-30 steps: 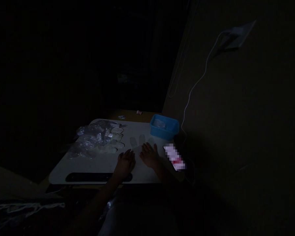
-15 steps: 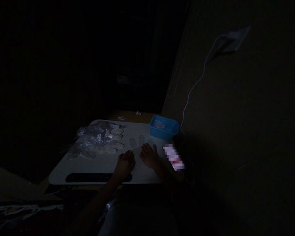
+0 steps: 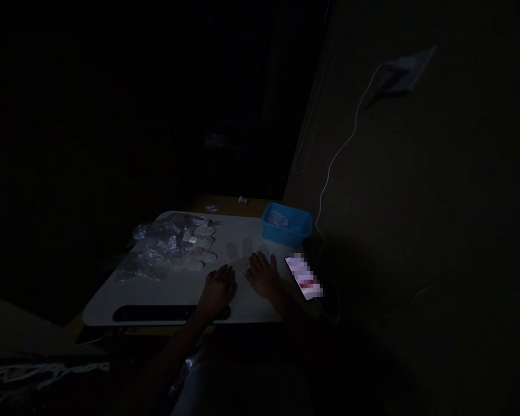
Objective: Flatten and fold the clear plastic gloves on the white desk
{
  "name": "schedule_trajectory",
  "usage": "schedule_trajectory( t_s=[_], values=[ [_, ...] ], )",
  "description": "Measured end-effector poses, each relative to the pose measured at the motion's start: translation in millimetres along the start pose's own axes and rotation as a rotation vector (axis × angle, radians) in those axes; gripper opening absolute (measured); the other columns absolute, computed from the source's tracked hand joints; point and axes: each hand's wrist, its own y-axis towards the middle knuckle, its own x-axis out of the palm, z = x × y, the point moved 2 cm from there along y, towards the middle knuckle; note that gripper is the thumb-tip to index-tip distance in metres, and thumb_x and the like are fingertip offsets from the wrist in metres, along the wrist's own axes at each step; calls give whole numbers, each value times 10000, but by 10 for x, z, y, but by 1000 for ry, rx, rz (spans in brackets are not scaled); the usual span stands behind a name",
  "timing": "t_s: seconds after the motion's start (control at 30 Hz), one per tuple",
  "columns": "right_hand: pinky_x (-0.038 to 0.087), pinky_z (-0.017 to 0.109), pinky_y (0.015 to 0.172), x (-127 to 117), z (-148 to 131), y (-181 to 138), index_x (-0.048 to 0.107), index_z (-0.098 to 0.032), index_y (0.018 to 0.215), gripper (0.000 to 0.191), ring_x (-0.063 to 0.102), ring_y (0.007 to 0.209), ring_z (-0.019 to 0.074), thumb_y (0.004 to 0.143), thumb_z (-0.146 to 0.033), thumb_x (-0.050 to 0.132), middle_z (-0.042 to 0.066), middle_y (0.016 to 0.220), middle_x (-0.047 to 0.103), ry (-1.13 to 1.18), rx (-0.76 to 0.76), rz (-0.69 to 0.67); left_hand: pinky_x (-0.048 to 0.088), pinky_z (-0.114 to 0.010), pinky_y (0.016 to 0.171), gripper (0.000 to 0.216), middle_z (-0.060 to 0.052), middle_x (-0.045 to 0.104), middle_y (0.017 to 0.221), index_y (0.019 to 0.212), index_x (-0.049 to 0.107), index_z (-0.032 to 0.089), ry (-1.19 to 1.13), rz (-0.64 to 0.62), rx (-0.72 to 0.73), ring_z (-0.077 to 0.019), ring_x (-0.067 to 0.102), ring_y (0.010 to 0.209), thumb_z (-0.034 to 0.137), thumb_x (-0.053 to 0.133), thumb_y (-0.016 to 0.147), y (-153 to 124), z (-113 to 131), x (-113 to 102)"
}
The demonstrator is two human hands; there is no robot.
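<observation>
The scene is very dark. My left hand (image 3: 219,288) rests low over the white tabletop (image 3: 251,306), its fingers slightly bent and nothing visible in them. To its right lies my right hand (image 3: 263,277), palm down, fingers stretched and thumb apart. Just beyond the hands are faint grey rounded patches (image 3: 247,247); whether they are flat clear pieces or shadows I cannot tell. Left of these sit several pale rounded pieces (image 3: 207,256), beside crumpled clear plastic bags (image 3: 169,240). A lit phone (image 3: 303,276) lies right of my right hand.
A blue plastic basket (image 3: 286,233) with something clear inside stands at the back right. Behind the tabletop lie a small pink-and-white item (image 3: 242,200) and a scrap (image 3: 212,208). A white cable (image 3: 329,167) runs down the right wall from a socket (image 3: 409,72). A black slot (image 3: 156,314) lines the front edge.
The view has shifted very slightly, so things sit a little further left. Both hands stay nearly in place.
</observation>
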Motion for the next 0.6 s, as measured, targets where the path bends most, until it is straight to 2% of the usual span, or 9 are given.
schedule_trajectory(
  t_s=[0.1, 0.2, 0.4, 0.5, 0.6],
  values=[
    [146, 532, 1025, -36, 1, -46, 401, -178, 1277, 440, 260, 1286, 227, 892, -370, 307, 95, 1352, 388, 60, 16, 23, 344, -431, 920, 362, -110, 543, 1213, 1111, 555, 142, -12, -17, -7, -253, 416, 1186, 246, 359, 824, -5, -9, 2],
    [236, 475, 1019, -61, 105, -185, 438, -185, 1252, 405, 340, 1243, 217, 863, -276, 371, 80, 1302, 458, 154, 11, 76, 340, -443, 926, 386, -107, 539, 1219, 1150, 529, 142, -54, -36, -12, -259, 405, 1192, 284, 366, 831, -9, -32, 6],
    [395, 405, 945, -25, 468, -689, 500, -159, 1195, 396, 467, 1126, 219, 810, -201, 416, 111, 1178, 551, 254, -38, 249, 354, -440, 936, 408, -81, 513, 1247, 1192, 501, 198, -200, 2, 8, -247, 418, 1174, 329, 422, 814, -5, -85, 13],
    [403, 418, 937, -8, 506, -923, 467, -164, 1224, 412, 442, 1155, 225, 819, -211, 414, 118, 1200, 531, 254, -100, 261, 370, -410, 945, 373, -74, 501, 1251, 1141, 545, 222, -322, 51, 42, -221, 438, 1151, 358, 436, 812, -22, -95, -10],
    [363, 450, 959, -21, 429, -1083, 416, -158, 1264, 489, 370, 1217, 251, 805, -314, 476, 130, 1259, 481, 234, -196, 220, 383, -396, 949, 392, -89, 483, 1262, 1117, 562, 201, -435, 128, 2, -220, 432, 1159, 404, 429, 809, -40, -128, -45]
  ],
)
